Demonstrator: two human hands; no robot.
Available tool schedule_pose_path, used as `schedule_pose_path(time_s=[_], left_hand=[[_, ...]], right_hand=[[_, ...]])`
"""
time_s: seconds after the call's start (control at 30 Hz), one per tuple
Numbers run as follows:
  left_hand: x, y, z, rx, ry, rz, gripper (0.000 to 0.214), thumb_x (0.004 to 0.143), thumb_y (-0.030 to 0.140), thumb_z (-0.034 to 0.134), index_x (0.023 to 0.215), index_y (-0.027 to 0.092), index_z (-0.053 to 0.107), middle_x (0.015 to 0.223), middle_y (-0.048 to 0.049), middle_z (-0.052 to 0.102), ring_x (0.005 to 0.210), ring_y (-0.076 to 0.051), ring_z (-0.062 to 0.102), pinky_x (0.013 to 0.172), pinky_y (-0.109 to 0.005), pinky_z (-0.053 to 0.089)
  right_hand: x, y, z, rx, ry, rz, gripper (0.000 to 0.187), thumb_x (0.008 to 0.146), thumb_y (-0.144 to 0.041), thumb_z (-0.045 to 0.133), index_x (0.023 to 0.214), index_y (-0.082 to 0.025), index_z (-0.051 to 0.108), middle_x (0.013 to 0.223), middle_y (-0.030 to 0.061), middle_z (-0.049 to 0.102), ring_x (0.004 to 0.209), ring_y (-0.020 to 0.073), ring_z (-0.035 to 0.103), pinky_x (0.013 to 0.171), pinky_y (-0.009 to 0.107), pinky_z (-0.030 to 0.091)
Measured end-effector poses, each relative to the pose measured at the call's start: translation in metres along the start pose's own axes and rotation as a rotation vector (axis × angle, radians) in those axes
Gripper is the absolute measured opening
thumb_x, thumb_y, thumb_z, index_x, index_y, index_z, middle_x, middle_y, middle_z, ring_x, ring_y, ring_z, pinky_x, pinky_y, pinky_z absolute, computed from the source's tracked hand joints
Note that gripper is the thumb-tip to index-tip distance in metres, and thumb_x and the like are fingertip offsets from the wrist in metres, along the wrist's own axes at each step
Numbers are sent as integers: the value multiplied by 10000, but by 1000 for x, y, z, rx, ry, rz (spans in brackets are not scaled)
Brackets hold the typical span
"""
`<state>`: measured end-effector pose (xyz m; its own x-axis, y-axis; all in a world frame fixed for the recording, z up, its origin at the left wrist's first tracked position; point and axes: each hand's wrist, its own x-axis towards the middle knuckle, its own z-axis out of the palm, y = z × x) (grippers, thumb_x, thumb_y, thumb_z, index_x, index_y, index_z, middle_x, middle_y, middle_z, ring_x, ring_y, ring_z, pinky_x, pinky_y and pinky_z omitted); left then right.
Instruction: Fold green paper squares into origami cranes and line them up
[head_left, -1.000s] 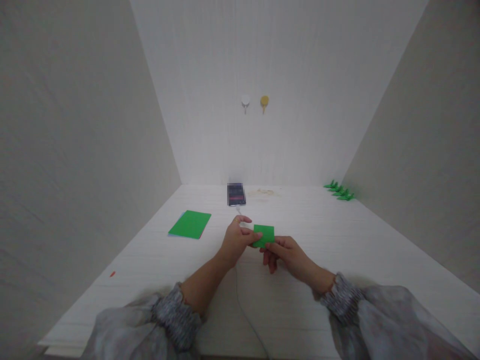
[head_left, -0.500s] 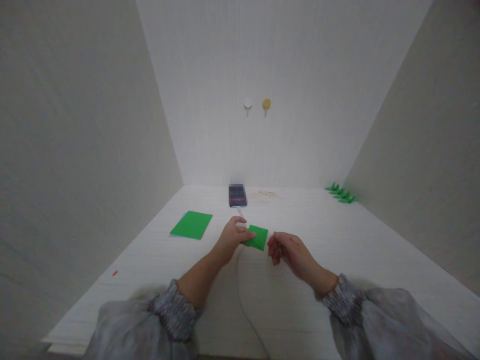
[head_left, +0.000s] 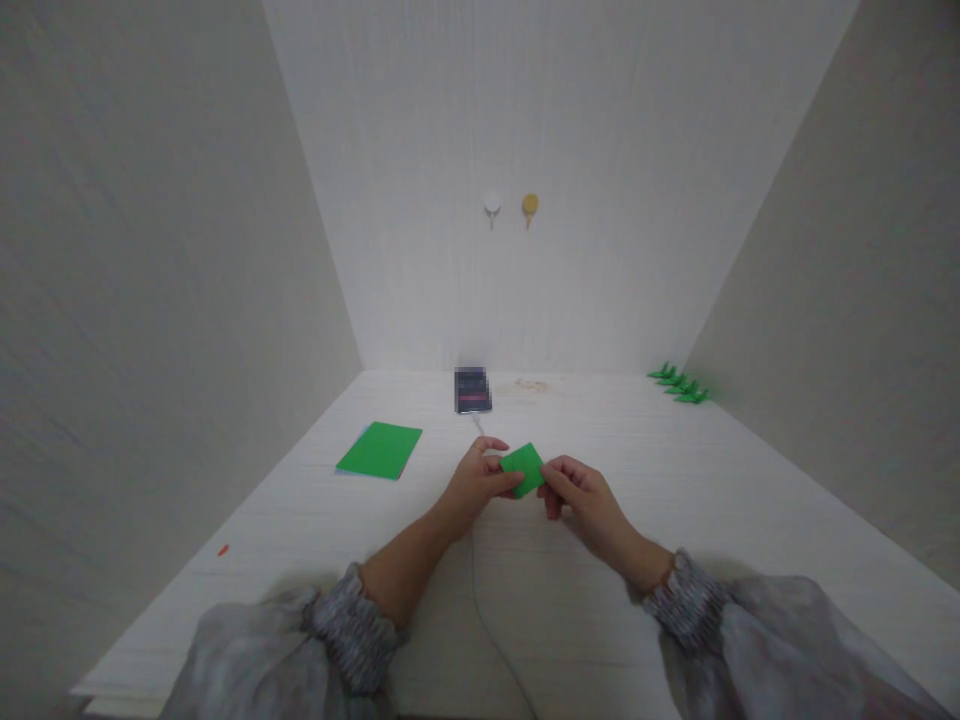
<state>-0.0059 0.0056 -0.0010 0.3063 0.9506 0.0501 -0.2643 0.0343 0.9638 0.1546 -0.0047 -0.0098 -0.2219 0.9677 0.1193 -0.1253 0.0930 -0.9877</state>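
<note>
A small folded square of green paper (head_left: 527,466) is held up above the table between my hands, one corner pointing away from me. My left hand (head_left: 480,480) pinches it from the left, thumb on top and fingers behind. At its right corner, my right hand (head_left: 577,488) grips the edge between thumb and forefinger, with the other fingers curled under. The parts of the paper behind my left fingers are hidden.
A stack of green paper sheets (head_left: 381,450) lies on the left of the white table (head_left: 600,630). A phone (head_left: 472,390) stands at the back, its cable (head_left: 480,610) running toward me. Several folded green paper figures (head_left: 679,384) line the right rear. A red scrap (head_left: 223,550) lies left.
The green paper has turned so a corner points away, and it has shifted slightly right. My right hand, apart from it before, now grips its right corner.
</note>
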Motion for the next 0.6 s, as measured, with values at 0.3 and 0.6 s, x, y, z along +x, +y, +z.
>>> schedule_pose_path(time_s=[0.3,0.6], left_hand=[[1,1,-6,58,-25,-28,219,608,218,647,765,121,529,594,-7,584,538,-96,542,509,-203,381],[-2,-1,-10,73,-129,-88,191,591,142,614,779,112,605,624,-15,593,521,-86,515,504,-211,388]], right_hand=[[0,0,-10,-126,-102,-58,225,666,-296,629,826,-164,543,511,-39,536,464,94,527,473,231,424],[3,7,-17,-74,-171,60,234,568,-276,702,722,-137,594,560,-22,592,446,81,525,456,226,445]])
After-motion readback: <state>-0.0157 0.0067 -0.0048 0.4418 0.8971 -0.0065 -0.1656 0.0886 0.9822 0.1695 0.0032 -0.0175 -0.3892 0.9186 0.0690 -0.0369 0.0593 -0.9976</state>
